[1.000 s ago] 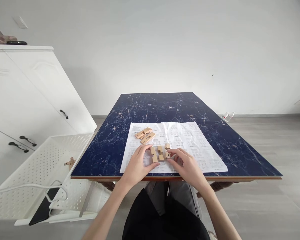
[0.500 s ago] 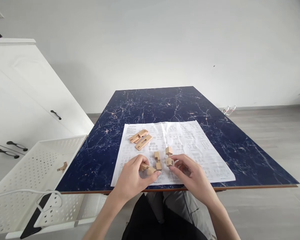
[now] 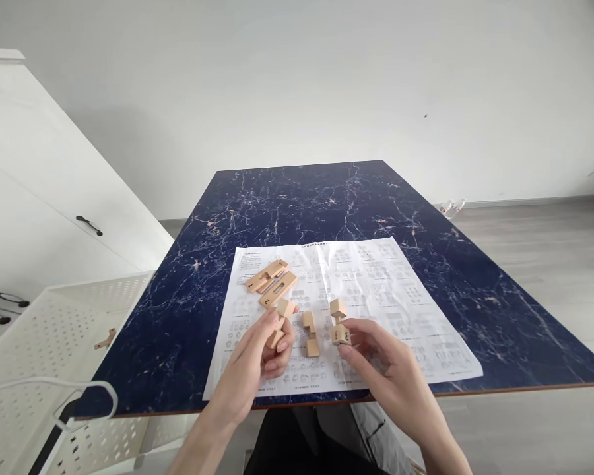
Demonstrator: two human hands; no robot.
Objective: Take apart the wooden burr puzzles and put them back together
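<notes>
My left hand (image 3: 257, 356) is closed around a notched wooden puzzle piece (image 3: 286, 308), tilted up with its end block above the thumb. My right hand (image 3: 381, 353) pinches the near end of another notched wooden puzzle piece (image 3: 343, 334), which bears a number 3 and points away from me. Between the hands, a third notched wooden piece (image 3: 312, 347) lies on the printed sheet (image 3: 376, 290), touched by neither hand. Beyond my left hand lie flat wooden pieces with slots: one marked 2 (image 3: 278, 289), and others (image 3: 266, 275) overlapping behind it.
The sheet, covered in small diagrams, lies at the near side of a dark blue marbled table (image 3: 297, 204). At the left stand a white perforated basket (image 3: 39, 356), with a small wooden piece (image 3: 105, 339) and a white cable (image 3: 113, 396), and a white cabinet (image 3: 39, 171).
My left hand has lifted its wooden piece and turned it upright, with the fingers now curled round it. My right hand keeps its grip on the number 3 piece. The view has shifted slightly.
</notes>
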